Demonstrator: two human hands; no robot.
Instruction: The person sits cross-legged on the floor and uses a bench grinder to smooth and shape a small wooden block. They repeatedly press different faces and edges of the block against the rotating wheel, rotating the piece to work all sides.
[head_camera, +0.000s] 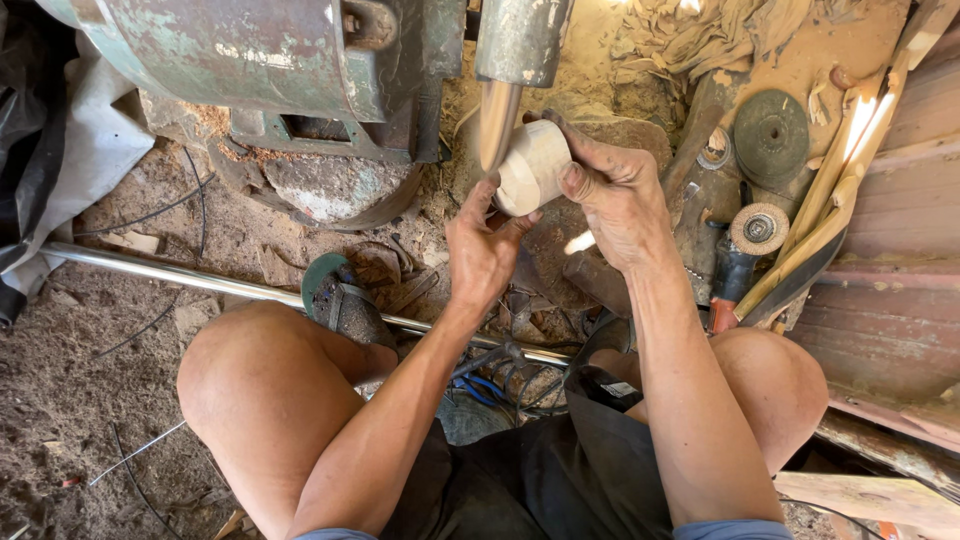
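The person squats on the sawdust-strewn floor (90, 400), knees wide, forearms running between them so both hands meet at the work; the left hand (485, 250) closes its grip under the pale, rounded wooden block (532, 165), bracing it from below, while the right hand (615, 195) clamps over the top, thumb on its face; together they press the block against the shiny tapered metal spindle (497, 120), which juts from the worn green machine (250, 60) beyond; a grey grinding disc (771, 135) lies well apart, right.
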